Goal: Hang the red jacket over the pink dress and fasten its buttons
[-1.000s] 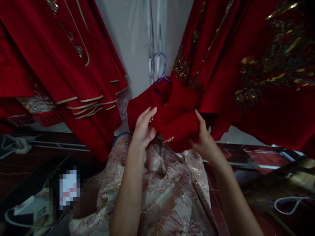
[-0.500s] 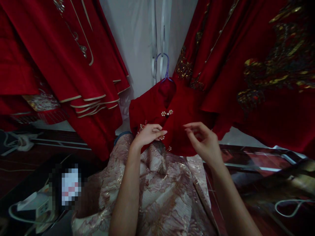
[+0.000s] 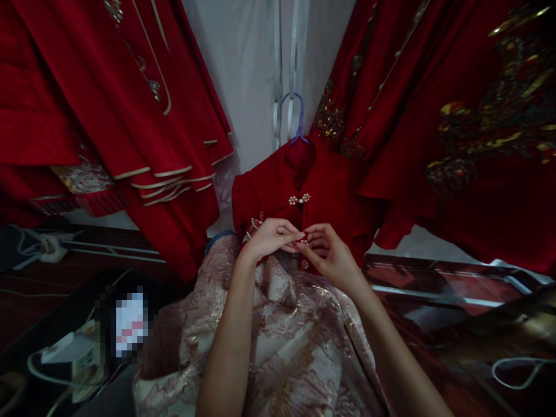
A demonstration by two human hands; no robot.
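Note:
A short red jacket (image 3: 269, 179) hangs from a blue wire hanger (image 3: 299, 119). Down its front run flower-shaped beaded clasps; the top clasp (image 3: 299, 199) is joined across the opening, and part of a lower clasp (image 3: 304, 264) shows below my hands. My left hand (image 3: 273, 236) is closed in a pinch at the middle clasp (image 3: 304, 242), coming from the left. From the other side my right hand (image 3: 328, 249) pinches the same clasp with thumb and forefinger, its fingertips meeting those of the left. My fingers partly cover this clasp. A beaded ornament (image 3: 254, 226) shows beside my left hand.
Red garments (image 3: 174, 145) with pale trim hang at left, and red ones with gold embroidery (image 3: 460, 145) at right. Shiny brocade cloth (image 3: 299, 341) lies beneath my forearms. A white power strip (image 3: 82, 359) with cords and a blurred-out bright screen (image 3: 130, 324) are at lower left.
My right hand has moved left from the jacket's right side to the middle clasp, its fingers closing there. My left hand stays at the clasp. The view has shifted slightly.

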